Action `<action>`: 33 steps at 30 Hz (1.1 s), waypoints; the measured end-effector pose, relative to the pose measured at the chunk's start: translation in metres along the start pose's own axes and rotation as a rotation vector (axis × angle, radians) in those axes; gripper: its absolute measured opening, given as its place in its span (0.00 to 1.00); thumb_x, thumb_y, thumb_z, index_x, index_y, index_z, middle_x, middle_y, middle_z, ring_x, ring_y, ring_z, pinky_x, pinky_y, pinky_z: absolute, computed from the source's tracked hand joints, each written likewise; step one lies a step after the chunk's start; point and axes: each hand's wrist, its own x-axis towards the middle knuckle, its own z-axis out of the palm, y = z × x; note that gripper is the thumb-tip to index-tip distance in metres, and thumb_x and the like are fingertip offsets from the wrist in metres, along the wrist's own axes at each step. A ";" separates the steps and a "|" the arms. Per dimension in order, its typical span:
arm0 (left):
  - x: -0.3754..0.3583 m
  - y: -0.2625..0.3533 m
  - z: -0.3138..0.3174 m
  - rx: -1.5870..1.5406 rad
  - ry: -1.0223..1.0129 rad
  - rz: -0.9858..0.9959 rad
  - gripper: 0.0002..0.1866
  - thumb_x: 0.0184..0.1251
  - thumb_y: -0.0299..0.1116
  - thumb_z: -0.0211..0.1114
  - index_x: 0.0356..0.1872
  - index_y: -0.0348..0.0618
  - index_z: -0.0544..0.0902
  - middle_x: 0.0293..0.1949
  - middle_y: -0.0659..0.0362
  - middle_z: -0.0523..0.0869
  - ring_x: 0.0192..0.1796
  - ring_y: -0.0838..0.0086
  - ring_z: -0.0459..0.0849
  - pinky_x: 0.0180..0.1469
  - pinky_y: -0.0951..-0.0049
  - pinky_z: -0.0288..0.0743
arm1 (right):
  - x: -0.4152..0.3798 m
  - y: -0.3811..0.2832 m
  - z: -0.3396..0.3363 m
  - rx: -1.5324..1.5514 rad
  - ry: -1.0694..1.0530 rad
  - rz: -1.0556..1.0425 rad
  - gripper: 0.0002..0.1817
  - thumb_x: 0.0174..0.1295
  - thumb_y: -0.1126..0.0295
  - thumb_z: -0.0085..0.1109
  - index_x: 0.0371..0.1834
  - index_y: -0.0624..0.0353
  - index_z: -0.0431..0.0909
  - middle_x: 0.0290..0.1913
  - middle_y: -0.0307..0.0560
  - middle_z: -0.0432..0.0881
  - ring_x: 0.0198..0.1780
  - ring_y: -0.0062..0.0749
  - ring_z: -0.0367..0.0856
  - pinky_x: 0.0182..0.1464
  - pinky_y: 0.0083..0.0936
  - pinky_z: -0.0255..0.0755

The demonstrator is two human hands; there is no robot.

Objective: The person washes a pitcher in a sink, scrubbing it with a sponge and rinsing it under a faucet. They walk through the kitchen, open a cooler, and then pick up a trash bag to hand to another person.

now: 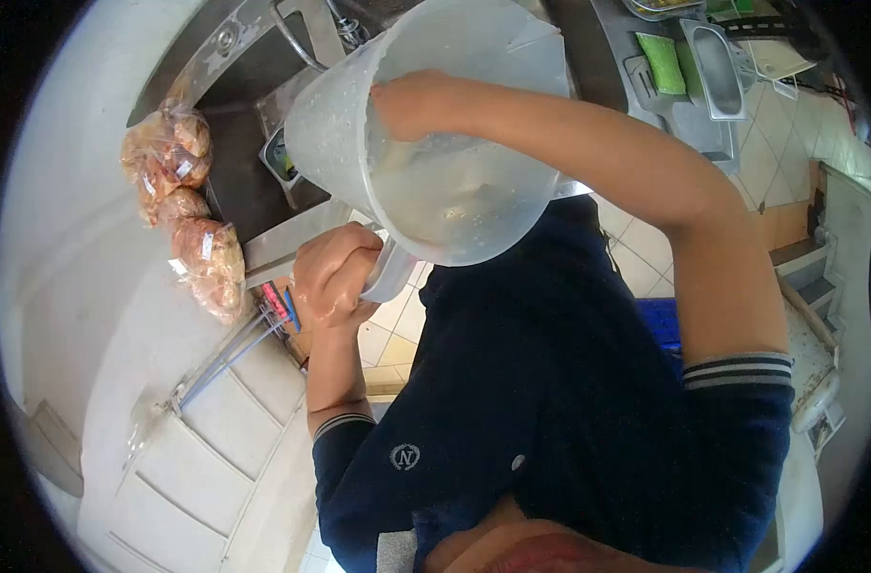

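From my distant station I saw the translucent jug by the sink edge, its wide mouth leaving room beneath the right hand, fingers curled inside around I couldn't tell what, the left hand clasping its handle, a shirt emblem reading "N", and bag labels too small to read

On the left, a white wall is bending in the wide view, and next to it a steel sink is standing, while a grey metal worktop is extending at the upper right. Pale square tiles are covering the floor, and a white panelled surface, perhaps wall or door, is filling the lower left. Bright light is falling on the tiles at the right, where another pale wall is rising.
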 end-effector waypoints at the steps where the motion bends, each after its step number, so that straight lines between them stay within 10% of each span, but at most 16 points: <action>1: -0.001 -0.002 0.000 0.001 0.005 0.000 0.12 0.32 0.22 0.69 0.13 0.38 0.71 0.17 0.55 0.77 0.16 0.70 0.75 0.17 0.75 0.68 | 0.003 0.001 0.002 -0.027 -0.022 0.011 0.21 0.50 0.73 0.50 0.50 0.64 0.75 0.47 0.53 0.79 0.48 0.42 0.78 0.47 0.37 0.70; 11: -0.005 -0.015 0.008 -0.044 0.035 -0.008 0.10 0.30 0.28 0.65 0.14 0.36 0.72 0.17 0.56 0.74 0.16 0.69 0.74 0.16 0.76 0.67 | 0.010 0.005 0.001 -0.076 -0.042 -0.018 0.18 0.50 0.72 0.52 0.45 0.61 0.78 0.46 0.51 0.80 0.46 0.42 0.79 0.47 0.37 0.71; 15: -0.004 -0.024 0.025 -0.097 0.083 -0.003 0.11 0.31 0.29 0.66 0.13 0.40 0.71 0.18 0.58 0.72 0.16 0.69 0.73 0.17 0.74 0.65 | 0.061 0.059 0.056 0.034 0.264 -0.157 0.19 0.49 0.71 0.53 0.47 0.63 0.76 0.45 0.55 0.79 0.46 0.44 0.79 0.47 0.37 0.71; 19: 0.006 -0.045 0.062 -0.203 0.158 -0.042 0.12 0.33 0.27 0.71 0.14 0.40 0.74 0.17 0.59 0.73 0.16 0.71 0.73 0.16 0.75 0.63 | 0.005 0.078 -0.015 -0.079 -0.118 -0.140 0.17 0.54 0.68 0.51 0.46 0.62 0.76 0.43 0.57 0.79 0.46 0.46 0.79 0.48 0.37 0.70; 24: 0.017 -0.073 0.104 -0.407 0.265 -0.472 0.12 0.38 0.30 0.72 0.15 0.40 0.74 0.18 0.58 0.72 0.20 0.69 0.72 0.23 0.75 0.62 | -0.047 0.103 -0.077 0.096 0.005 -0.110 0.17 0.57 0.63 0.51 0.47 0.60 0.76 0.42 0.58 0.80 0.43 0.47 0.78 0.48 0.35 0.70; 28: 0.013 -0.114 0.143 -0.412 0.261 -0.450 0.15 0.47 0.34 0.69 0.14 0.40 0.71 0.18 0.60 0.71 0.24 0.72 0.69 0.31 0.77 0.60 | -0.049 0.131 -0.121 0.235 0.083 -0.009 0.16 0.59 0.67 0.52 0.48 0.61 0.75 0.33 0.50 0.79 0.36 0.33 0.77 0.41 0.27 0.70; 30: 0.004 -0.129 0.169 -1.063 0.234 -0.917 0.21 0.58 0.42 0.62 0.13 0.41 0.68 0.20 0.63 0.69 0.27 0.77 0.66 0.35 0.78 0.57 | -0.031 0.146 -0.130 0.362 0.232 0.115 0.15 0.57 0.66 0.52 0.46 0.62 0.76 0.40 0.54 0.80 0.42 0.41 0.78 0.47 0.30 0.70; 33: -0.007 -0.159 0.215 -1.184 0.199 -1.242 0.22 0.63 0.47 0.58 0.15 0.42 0.71 0.19 0.66 0.68 0.26 0.83 0.65 0.29 0.81 0.56 | 0.021 0.188 -0.129 0.234 0.518 0.017 0.15 0.56 0.68 0.53 0.46 0.62 0.76 0.39 0.54 0.80 0.43 0.41 0.78 0.46 0.30 0.70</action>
